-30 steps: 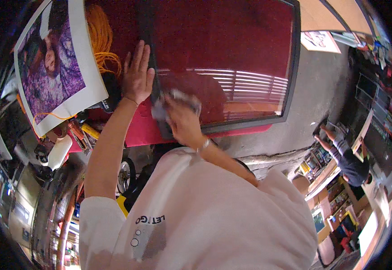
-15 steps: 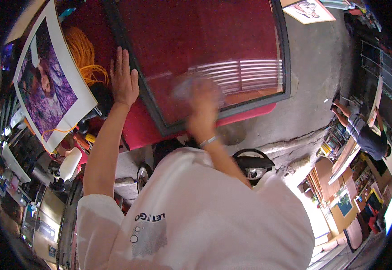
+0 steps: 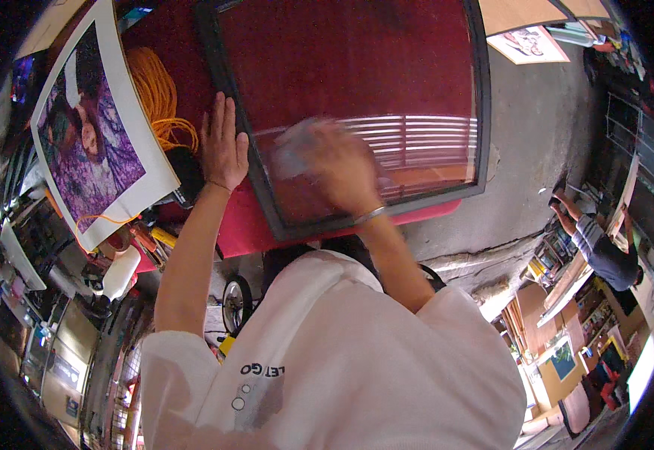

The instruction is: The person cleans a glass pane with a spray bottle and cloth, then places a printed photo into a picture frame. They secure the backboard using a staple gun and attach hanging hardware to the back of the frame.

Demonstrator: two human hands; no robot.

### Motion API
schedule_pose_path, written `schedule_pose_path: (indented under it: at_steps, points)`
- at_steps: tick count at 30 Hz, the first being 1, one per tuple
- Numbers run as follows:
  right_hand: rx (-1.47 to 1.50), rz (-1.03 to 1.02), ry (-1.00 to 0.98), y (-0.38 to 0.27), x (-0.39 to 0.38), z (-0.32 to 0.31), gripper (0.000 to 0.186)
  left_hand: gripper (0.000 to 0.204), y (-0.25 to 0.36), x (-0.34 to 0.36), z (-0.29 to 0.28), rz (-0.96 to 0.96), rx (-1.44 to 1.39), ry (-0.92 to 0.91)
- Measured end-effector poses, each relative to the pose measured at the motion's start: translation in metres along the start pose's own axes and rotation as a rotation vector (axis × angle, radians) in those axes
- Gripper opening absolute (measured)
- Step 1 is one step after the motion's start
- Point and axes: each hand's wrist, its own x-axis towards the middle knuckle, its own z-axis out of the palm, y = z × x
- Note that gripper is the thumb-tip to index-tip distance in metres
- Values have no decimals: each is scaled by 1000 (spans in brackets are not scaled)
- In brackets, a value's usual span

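Note:
A dark-framed glass pane (image 3: 372, 60) lies on a red padded table (image 3: 428, 208), reflecting striped light. My left hand (image 3: 224, 150) rests with straight fingers along the outside of the frame's left bar. My right hand (image 3: 342, 169), blurred by motion, presses a crumpled pale cloth or paper (image 3: 293, 146) on the glass, toward its lower left. Left of my left hand are an orange coiled cord (image 3: 154, 94) and a large printed photo (image 3: 91, 142) with a white border, lying over dark items.
Tools (image 3: 151, 240) and a white bottle (image 3: 121, 274) sit at the table's lower left. A wheel (image 3: 235, 304) shows below. At right, another person (image 3: 604, 251) lies in view by long boards, beside cluttered shelves. A framed picture (image 3: 528, 45) is at upper right.
My right hand with the cloth has moved across the glass, first rightward, then a little back left and upward. My left hand stays beside the frame. The whole view has shifted slightly.

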Motion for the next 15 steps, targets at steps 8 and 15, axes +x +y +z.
schedule_pose_path:
  at_steps: [8,15]
  points:
    - [-186,433,224,-11,65,-12,56,64,3,6,0,8,-42,-12]
    - [4,346,560,88,74,-45,49,63,0,2,-1,-14,-70,-23]
